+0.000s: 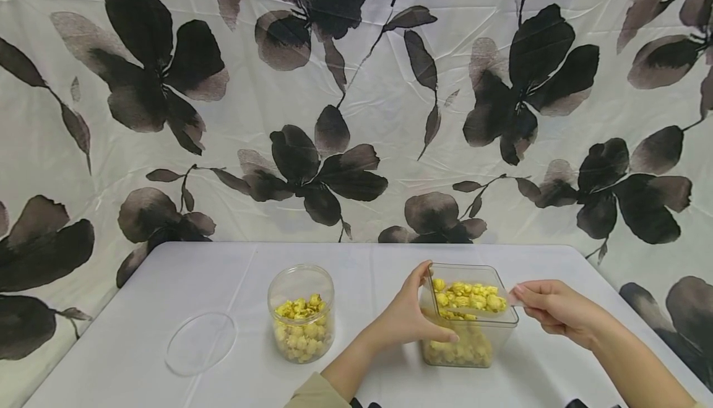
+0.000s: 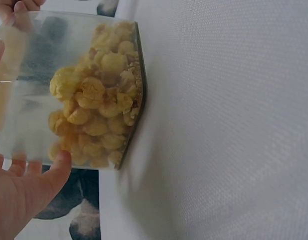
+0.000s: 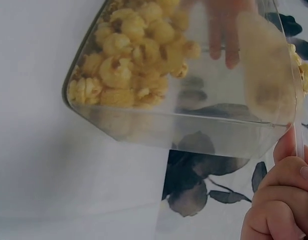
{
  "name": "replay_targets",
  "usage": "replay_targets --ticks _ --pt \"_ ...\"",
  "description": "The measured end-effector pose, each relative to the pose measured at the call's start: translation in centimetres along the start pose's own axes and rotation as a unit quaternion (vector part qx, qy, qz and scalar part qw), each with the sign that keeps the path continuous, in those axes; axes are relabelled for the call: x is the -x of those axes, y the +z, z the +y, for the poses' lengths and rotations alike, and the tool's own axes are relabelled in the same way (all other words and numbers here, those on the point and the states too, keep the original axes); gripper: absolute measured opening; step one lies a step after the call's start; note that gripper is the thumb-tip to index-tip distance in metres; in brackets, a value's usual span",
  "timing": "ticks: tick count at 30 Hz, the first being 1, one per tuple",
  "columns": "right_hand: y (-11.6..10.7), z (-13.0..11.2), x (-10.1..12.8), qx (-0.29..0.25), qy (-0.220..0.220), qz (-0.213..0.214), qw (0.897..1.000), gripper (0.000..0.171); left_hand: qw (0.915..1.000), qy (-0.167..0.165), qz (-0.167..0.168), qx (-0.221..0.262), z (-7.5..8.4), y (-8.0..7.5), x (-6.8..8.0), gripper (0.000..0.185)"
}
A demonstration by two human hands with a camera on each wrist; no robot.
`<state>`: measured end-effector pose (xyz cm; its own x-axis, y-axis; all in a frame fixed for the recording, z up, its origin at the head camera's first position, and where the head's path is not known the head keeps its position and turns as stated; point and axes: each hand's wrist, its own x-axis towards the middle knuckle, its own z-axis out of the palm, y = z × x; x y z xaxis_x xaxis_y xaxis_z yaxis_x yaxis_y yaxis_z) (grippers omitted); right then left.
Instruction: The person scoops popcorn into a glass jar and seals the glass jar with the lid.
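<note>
A clear squarish container [image 1: 504, 332] stands on the table, with yellow popcorn [image 2: 94, 115] heaped in its lower part. My left hand [image 1: 402, 316] grips it from the left, fingers at the far corner and thumb along the near wall. At the right rim, my right hand [image 1: 565, 310] pinches the handle of a translucent scoop [image 3: 266, 72]. The scoop sits inside the container near the top, loaded with popcorn [image 1: 473, 296]. In the right wrist view the handle passes between thumb and curled fingers; the scoop's far end is partly hidden.
Left of the container stands a round clear jar [image 1: 301, 279], about half full of popcorn, without a cover. A clear round lid [image 1: 202, 344] lies flat farther left on the white table [image 1: 139, 309]. Behind the table hangs a floral cloth [image 1: 390, 117].
</note>
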<state>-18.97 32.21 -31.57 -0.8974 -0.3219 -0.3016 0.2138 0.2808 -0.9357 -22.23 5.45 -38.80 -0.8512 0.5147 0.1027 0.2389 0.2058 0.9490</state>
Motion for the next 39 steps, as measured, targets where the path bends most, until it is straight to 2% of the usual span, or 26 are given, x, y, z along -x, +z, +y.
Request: replay_targets --ticks 23,34,39 --pt "-0.8 0.6 0.6 -0.044 -0.027 -0.036 0.998 0.032 1.0 0.0 0.001 0.003 0.0 0.0 0.0 0.116" --pt "-1.1 0.2 1.0 -0.036 -0.01 -0.016 0.999 0.026 1.0 0.001 0.0 0.007 0.1 0.0 0.1 0.116" --pt "-1.3 0.1 1.0 -0.038 -0.013 -0.02 0.999 0.027 1.0 0.0 0.001 0.007 0.1 0.0 0.1 0.116"
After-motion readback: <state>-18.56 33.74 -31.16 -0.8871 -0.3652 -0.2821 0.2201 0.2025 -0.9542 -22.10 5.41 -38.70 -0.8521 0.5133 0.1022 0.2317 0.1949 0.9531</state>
